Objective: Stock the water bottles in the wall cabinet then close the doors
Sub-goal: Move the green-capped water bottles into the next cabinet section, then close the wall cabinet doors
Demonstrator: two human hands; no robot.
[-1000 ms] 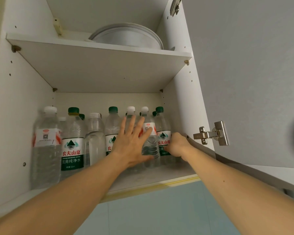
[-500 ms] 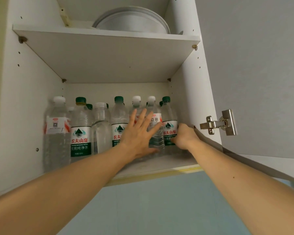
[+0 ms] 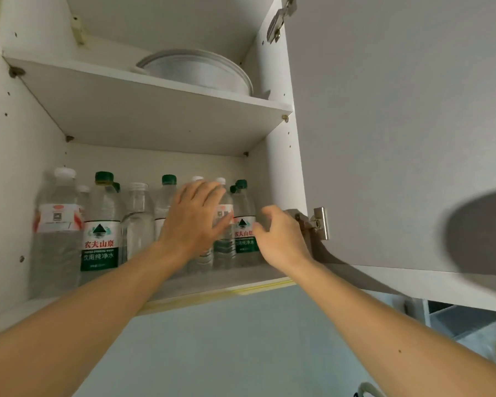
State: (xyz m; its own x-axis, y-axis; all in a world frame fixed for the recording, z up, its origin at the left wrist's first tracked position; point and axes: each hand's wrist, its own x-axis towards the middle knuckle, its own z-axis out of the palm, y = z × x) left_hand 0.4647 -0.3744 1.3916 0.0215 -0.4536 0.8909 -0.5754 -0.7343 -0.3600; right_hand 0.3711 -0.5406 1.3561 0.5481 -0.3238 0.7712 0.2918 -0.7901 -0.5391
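Observation:
Several water bottles stand in rows on the lower shelf (image 3: pixel 241 277) of the open wall cabinet. Some have green caps and green labels (image 3: pixel 100 239), others white caps and red-and-white labels (image 3: pixel 56 222). My left hand (image 3: pixel 194 222) is raised with its fingers spread in front of the white-capped bottles in the middle; the blur hides whether it touches them. My right hand (image 3: pixel 279 239) hangs loosely curled just right of the rightmost green-label bottle (image 3: pixel 243 224), holding nothing that I can see.
The right cabinet door (image 3: pixel 398 138) stands wide open, its lower hinge (image 3: pixel 318 223) just beside my right hand. A white basin (image 3: pixel 201 73) sits on the upper shelf (image 3: pixel 155 118). Below the cabinet is a pale blue wall. A dark blurred shape covers the right edge.
My right hand has drawn back from the rightmost bottle toward the hinge. My left hand has lifted slightly in front of the bottles. The camera has tilted upward.

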